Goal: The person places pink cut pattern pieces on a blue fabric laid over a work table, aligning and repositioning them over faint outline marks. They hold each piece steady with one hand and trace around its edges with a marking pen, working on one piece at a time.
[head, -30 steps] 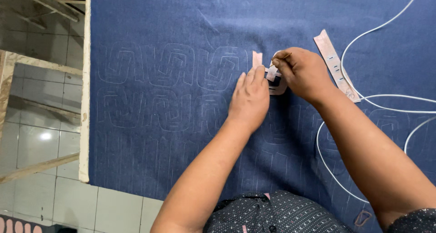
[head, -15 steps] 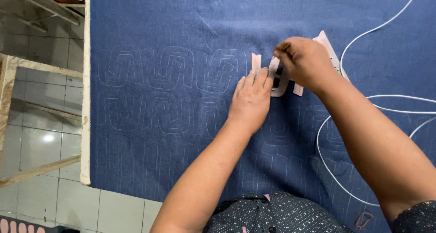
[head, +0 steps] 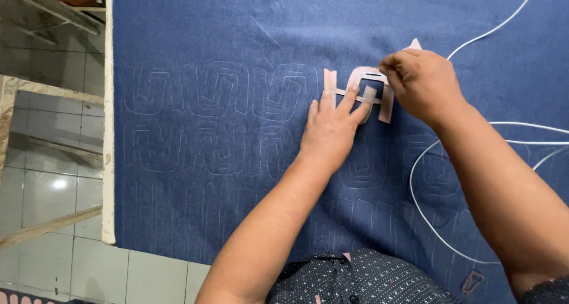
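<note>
The pink paper template [head: 363, 89] lies flat on the blue fabric [head: 237, 179], toward its far right part. The left hand [head: 329, 129] presses it with stretched, open fingers. The right hand [head: 422, 81] pinches its upper right edge. It looks thin, light and easy to bend, so holding by the edges seems best.

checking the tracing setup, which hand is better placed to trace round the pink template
Right. The right hand is at the top edge of the pale pink cut-out paper template on the blue denim cloth, while the left hand lies flat, fingers pinning it.
</note>
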